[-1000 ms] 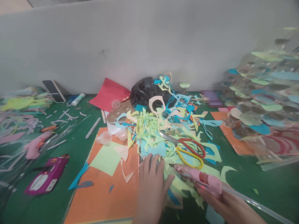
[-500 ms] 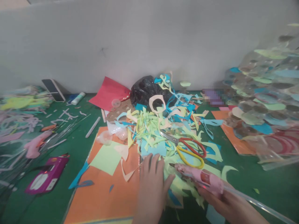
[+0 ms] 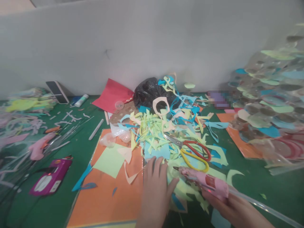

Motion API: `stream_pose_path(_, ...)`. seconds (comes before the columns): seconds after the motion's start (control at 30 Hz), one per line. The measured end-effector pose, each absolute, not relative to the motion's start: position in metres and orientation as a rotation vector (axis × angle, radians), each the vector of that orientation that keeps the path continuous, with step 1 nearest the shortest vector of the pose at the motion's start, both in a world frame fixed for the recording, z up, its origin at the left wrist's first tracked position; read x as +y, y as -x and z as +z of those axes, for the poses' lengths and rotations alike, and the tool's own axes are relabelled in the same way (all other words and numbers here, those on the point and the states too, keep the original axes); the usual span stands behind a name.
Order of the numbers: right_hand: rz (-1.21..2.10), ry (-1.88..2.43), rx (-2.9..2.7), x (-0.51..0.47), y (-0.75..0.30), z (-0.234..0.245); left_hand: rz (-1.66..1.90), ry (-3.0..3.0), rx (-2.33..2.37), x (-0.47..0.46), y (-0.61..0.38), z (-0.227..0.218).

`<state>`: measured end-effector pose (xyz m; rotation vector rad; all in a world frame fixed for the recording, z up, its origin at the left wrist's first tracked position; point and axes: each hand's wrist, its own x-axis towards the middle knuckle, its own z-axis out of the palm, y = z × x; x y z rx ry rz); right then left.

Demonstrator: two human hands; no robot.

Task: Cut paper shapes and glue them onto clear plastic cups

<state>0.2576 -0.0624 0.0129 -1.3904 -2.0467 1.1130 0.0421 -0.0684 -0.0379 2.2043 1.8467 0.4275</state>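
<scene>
My right hand [image 3: 228, 205] grips a pink hot glue gun [image 3: 206, 181], its dark nozzle pointing left. A long clear glue stick [image 3: 263, 205] sticks out of the gun's back end toward the lower right. My left hand [image 3: 156, 186] lies flat with fingers stretched out, over the right edge of an orange sheet [image 3: 106, 202] and beside the nozzle. Pale green paper pieces [image 3: 180, 186] lie under the gun. Just beyond it, scissors [image 3: 190, 150] with one red and one yellow handle rest on a heap of paper scraps [image 3: 154, 126].
At the left are another pink glue gun [image 3: 41, 147], a purple box [image 3: 51, 177] and a pile of strips [image 3: 26, 123]. A black plastic bag [image 3: 147, 91] and red sheet [image 3: 112, 95] stand by the wall. A tall stack of clear plastic pieces with paper [image 3: 273, 110] rises at right.
The whole view has shifted slightly, so things appear a little further right. Both hands and the glue gun keep nearly the same pose.
</scene>
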Motion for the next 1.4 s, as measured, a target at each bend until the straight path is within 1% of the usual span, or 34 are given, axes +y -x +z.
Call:
stream_pose_path(0.3, 1.181, 1.393, -1.996, -0.061, -0.258, 0.016, 0.414, -2.142, 1.831, -0.068, -0.041, -0.036)
stream_pose_path(0.6, 1.312, 1.42, -1.961, -0.065, -0.262, 0.006, 0.422, -2.098, 1.834, -0.067, -0.041, -0.036)
stream_pose_path(1.0, 1.254, 1.422, -1.872, -0.071, -0.269, 0.003, 0.492, -2.133, 1.852, -0.068, -0.04, -0.044)
stream_pose_path(1.17, 1.345, 1.421, -1.828, -0.071, -0.268, 0.003, 0.506, -2.147, 1.852, -0.068, -0.041, -0.043)
stream_pose_path(1.4, 1.34, 1.464, -1.83, -0.074, -0.269, -0.004, 0.531, -2.157, 1.863, -0.068, -0.042, -0.045)
